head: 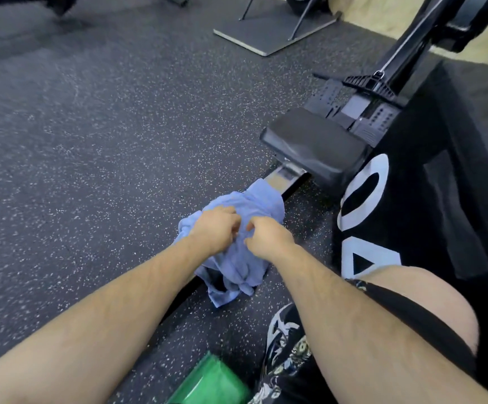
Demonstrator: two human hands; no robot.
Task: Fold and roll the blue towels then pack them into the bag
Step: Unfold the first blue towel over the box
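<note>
- While the head view looks down along both forearms, a blue towel [261,199] is seen bunched in a heap over the rail [285,177] of a rowing machine, just short of its black seat [315,150].
- The left hand [216,228] is curled into the cloth near the top of the heap, with fabric gathered under the fingers.
- The right hand [269,237] is set close beside it, fingertips pinched on a fold of the same towel (the two hands nearly touch).
- No flat fold or roll can be made out yet: the towel is crumpled, and one corner trails onto the speckled floor [91,141].
- The task is judged to be at its very start. The towel has yet to be spread, folded, rolled and packed.
- Only one towel is shown, and no bag can be identified with certainty. A green object [210,383] is cut off at the bottom edge, and what it is cannot be told.
</note>
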